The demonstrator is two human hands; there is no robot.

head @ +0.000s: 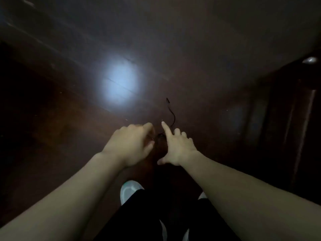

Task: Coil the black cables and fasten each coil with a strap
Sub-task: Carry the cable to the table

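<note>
A thin black cable lies on the dark wooden floor, snaking from its plug end at the far side toward my hands. Its near part runs into the dim gap between them, where a small dark loop shows. My left hand has its fingers curled down, and its fingertips seem to pinch the cable's near end. My right hand is spread beside it, with the index finger pointing straight out along the cable and the thumb stretched sideways. No strap can be made out in the dark.
A bright round light reflection shines on the floor to the far left. Dark wooden furniture or a door stands along the right. My legs in black trousers and a white shoe are below my arms.
</note>
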